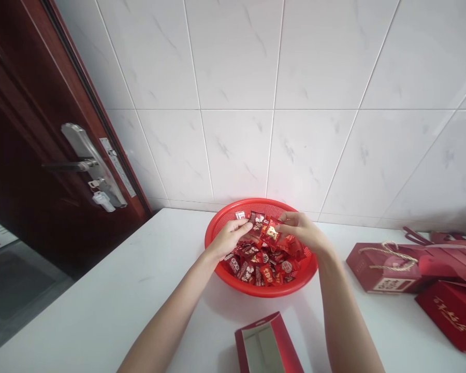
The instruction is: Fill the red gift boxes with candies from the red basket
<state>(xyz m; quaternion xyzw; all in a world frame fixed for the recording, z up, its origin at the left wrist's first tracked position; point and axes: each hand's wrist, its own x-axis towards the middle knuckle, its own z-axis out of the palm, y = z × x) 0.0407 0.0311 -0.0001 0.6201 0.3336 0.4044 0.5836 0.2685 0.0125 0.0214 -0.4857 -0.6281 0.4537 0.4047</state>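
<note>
A round red plastic basket (262,291) with perforated sides stands on the white table and holds many small wrapped candies (252,269) in red and dark red. Over its far half, my left hand (230,237) pinches a dark red wrapped candy (257,224) between thumb and fingers. Close beside it, my right hand (301,231) grips a bright red candy packet (271,231) with gold print. The two packets meet or overlap between my hands. Nearer to me lies an open red gift box (285,342), its pale inside showing; its near end is cut off by the frame.
At the right are several red gift boxes, one with a twisted gold cord handle (396,264) and another dark red box (448,313) with gold lettering. White tiled wall (236,145) rises behind the table (151,290). A brown door (31,103) with keys in its lock stands left.
</note>
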